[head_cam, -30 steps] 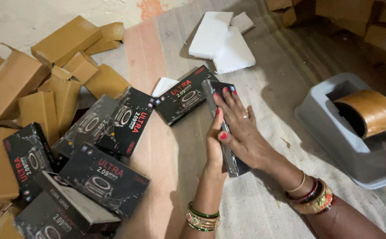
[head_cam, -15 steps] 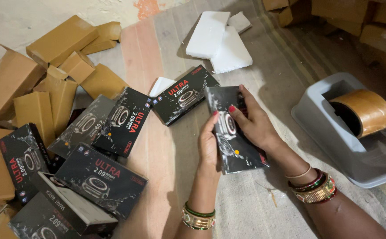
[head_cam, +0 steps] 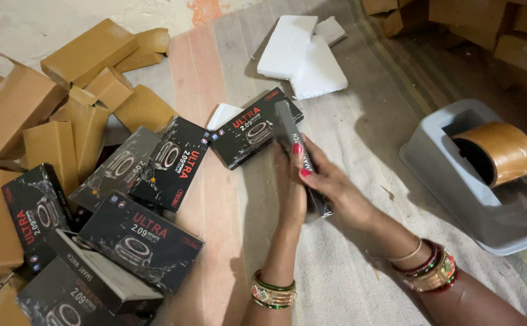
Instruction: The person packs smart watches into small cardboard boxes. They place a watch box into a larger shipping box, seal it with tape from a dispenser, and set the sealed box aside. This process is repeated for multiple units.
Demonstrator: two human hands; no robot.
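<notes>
Two hands raised together, left hand (head_cam: 292, 196) and right hand (head_cam: 330, 181) fingers clasping black box (head_cam: 297, 151) edge-on

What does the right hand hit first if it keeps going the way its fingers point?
Likely the black box lying flat just past the box held edge-on by the right hand; white foam pieces lie beyond. Depth is unclear.

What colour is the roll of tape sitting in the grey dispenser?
Brown; the roll of tape shows best in the head view.

Bare mat (head_cam: 360, 265) lies open between the hands (head_cam: 318, 187) and the tape dispenser (head_cam: 487, 181). Black boxes (head_cam: 143, 235) crowd the left; foam slabs (head_cam: 300, 54) sit ahead.
</notes>
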